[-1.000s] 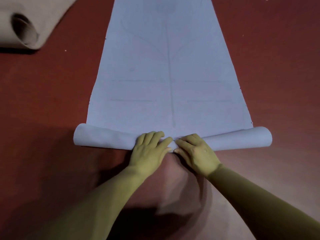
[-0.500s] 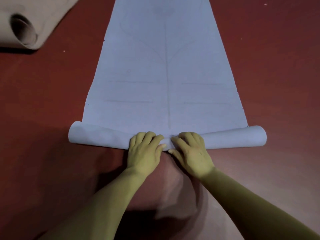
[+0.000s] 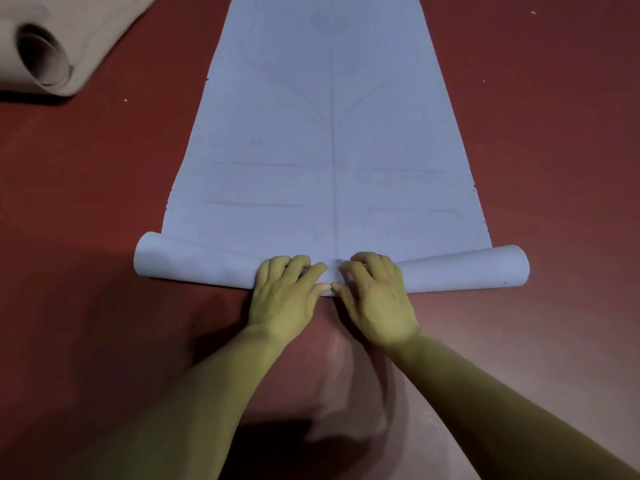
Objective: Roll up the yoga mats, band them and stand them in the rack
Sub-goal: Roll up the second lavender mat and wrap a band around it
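Note:
A pale blue yoga mat (image 3: 329,150) with faint alignment lines lies flat on the red floor, stretching away from me. Its near end is turned into a loose roll (image 3: 194,263) that runs across the view, wider at both ends than in the middle. My left hand (image 3: 287,296) and my right hand (image 3: 377,299) sit side by side at the middle of the roll. The fingers of each hand curl over its top and the thumbs press its near side, almost touching each other.
A beige mat (image 3: 45,57), partly rolled with its open end facing me, lies at the top left. Red floor matting (image 3: 554,168) surrounds the blue mat on both sides. No rack or band is in view.
The roll has moved slightly forward along the mat with both hands on it. The hands stay together at its middle.

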